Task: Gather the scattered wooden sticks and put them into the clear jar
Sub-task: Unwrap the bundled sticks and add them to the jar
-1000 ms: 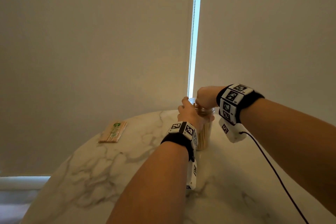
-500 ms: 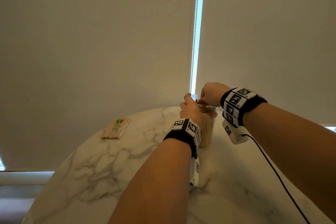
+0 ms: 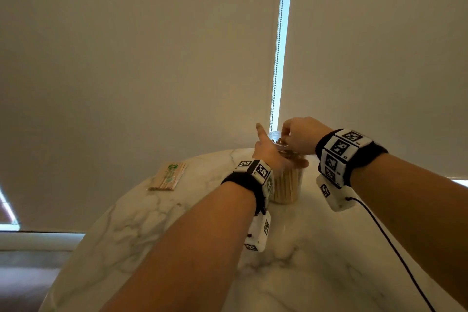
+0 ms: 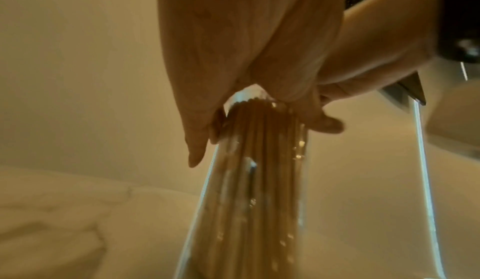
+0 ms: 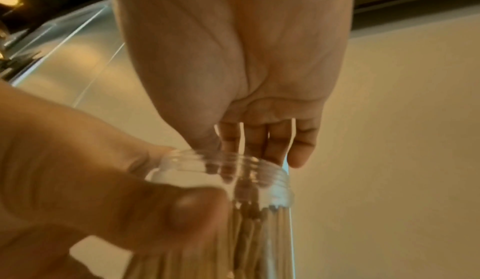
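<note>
1. Left hand [image 3: 266,152] curled round the neck of the clear jar [image 3: 287,185]; right hand [image 3: 300,138] at its mouth, fingers loosely straight, gripping nothing visible.
2. Jar upright on marble table [image 3: 177,235], packed with wooden sticks [image 4: 259,180].
3. Likely light, stiff, splintery; best pinched mid-length in bundles.
4. Wrapped stick packet [image 3: 168,176] well apart; blinds [image 3: 126,58] behind.

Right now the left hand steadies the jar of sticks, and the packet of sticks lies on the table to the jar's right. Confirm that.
Wrong side: in the head view the packet lies on the table to the left of the jar. The left hand does steady it.
</note>
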`<state>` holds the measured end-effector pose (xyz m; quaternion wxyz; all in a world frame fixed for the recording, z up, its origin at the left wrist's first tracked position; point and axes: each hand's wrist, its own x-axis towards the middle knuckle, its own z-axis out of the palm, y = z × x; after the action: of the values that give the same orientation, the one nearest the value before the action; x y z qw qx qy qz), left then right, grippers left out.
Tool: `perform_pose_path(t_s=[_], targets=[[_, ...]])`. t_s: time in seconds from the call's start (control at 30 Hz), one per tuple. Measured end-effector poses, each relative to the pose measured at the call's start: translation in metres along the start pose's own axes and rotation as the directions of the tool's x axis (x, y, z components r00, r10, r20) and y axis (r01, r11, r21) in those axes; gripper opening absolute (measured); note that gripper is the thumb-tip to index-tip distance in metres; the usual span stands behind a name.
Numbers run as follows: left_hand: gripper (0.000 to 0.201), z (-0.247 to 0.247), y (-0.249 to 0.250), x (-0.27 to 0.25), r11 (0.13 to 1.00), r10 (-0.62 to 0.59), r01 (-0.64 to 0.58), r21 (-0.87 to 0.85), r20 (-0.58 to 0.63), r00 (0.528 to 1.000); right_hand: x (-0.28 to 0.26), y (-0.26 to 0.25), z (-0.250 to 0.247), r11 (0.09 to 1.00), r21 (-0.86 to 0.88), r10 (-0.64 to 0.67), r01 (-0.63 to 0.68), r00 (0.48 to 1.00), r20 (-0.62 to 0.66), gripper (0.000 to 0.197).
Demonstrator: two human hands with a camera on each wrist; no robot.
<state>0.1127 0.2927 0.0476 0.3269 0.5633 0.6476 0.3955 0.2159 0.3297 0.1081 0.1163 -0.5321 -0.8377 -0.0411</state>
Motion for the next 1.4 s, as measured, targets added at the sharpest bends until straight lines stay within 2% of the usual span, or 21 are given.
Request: perform_pose_path(t_s=[0.07,0.17,0.3,0.37,0.43,0.53,0.67,0.77,0.87,1.0,1.07,1.13,1.17,1.23,1.3,1.37,1.4], targets=[[0.150,-0.020,-0.008,-0.004,0.996,0.001,-0.009,0.091,0.086,0.996,-0.007,0.003,-0.003,0.999,0.053,0.001,0.004,0.995,-0.098,0.020],[0.121,-0.074,-0.030,-0.006,0.937,-0.094,0.077,0.341,0.032,0.995,-0.027,0.002,-0.007,0.989,0.142,0.000,0.039,0.965,-0.261,0.021],[0.061,-0.146,-0.090,0.014,0.724,-0.210,0.244,0.645,-0.131,0.969,-0.066,-0.015,0.004,0.970,0.200,-0.056,0.135,0.933,-0.356,0.020],[0.049,-0.166,-0.115,0.018,0.633,-0.293,0.342,0.694,-0.194,0.936,-0.082,-0.025,0.019,0.957,0.221,-0.097,0.187,0.927,-0.362,0.019],[0.052,-0.176,-0.131,0.017,0.618,-0.361,0.403,0.675,-0.211,0.908,-0.093,-0.031,0.035,0.935,0.300,-0.106,0.191,0.955,-0.279,0.020],[0.060,-0.175,-0.139,0.012,0.580,-0.390,0.397,0.711,-0.185,0.902,-0.102,-0.039,0.057,0.919,0.364,-0.125,0.153,0.987,-0.098,0.022],[0.060,-0.156,-0.138,-0.002,0.529,-0.305,0.335,0.780,-0.194,0.932,-0.109,-0.051,0.069,0.908,0.408,-0.136,0.098,0.988,0.067,0.022],[0.066,-0.145,-0.134,-0.016,0.581,-0.262,0.272,0.767,-0.140,0.955,-0.116,-0.056,0.068,0.898,0.437,-0.136,0.059,0.980,0.146,0.020],[0.057,-0.131,-0.124,-0.042,0.609,-0.198,0.184,0.771,-0.076,0.977,-0.124,-0.055,0.066,0.892,0.450,-0.126,0.030,0.975,0.184,0.019],[0.045,-0.114,-0.100,-0.088,0.722,-0.109,0.080,0.687,-0.001,0.994,-0.136,-0.052,0.063,0.900,0.436,-0.107,0.009,0.974,0.200,0.015],[0.040,-0.107,-0.083,-0.112,0.799,-0.053,0.013,0.602,0.049,0.997,-0.142,-0.050,0.060,0.896,0.444,-0.125,0.025,0.972,0.198,0.038],[0.039,-0.098,-0.065,-0.134,0.901,-0.007,-0.046,0.431,0.120,0.993,-0.148,-0.049,0.056,0.871,0.489,-0.159,0.056,0.972,0.172,0.060],[0.042,-0.095,-0.057,-0.143,0.936,0.018,-0.071,0.345,0.153,0.988,-0.151,-0.048,0.053,0.848,0.525,-0.174,0.067,0.972,0.158,0.060],[0.044,-0.092,-0.043,-0.159,0.966,0.085,-0.124,0.227,0.173,0.981,-0.158,-0.043,0.041,0.798,0.599,-0.175,0.065,0.976,0.127,0.040],[0.041,-0.092,-0.032,-0.169,0.977,0.172,-0.185,0.108,0.124,0.977,-0.165,-0.034,0.029,0.762,0.643,-0.148,0.085,0.988,0.044,0.018],[0.041,-0.092,-0.025,-0.174,0.962,0.256,-0.258,-0.093,-0.034,0.966,-0.171,-0.026,0.018,0.693,0.714,-0.099,0.096,0.994,-0.037,0.009],[0.050,-0.092,-0.022,-0.174,0.936,0.258,-0.285,-0.209,-0.145,0.955,-0.173,-0.023,0.013,0.619,0.781,-0.062,0.081,0.997,-0.055,0.008]])
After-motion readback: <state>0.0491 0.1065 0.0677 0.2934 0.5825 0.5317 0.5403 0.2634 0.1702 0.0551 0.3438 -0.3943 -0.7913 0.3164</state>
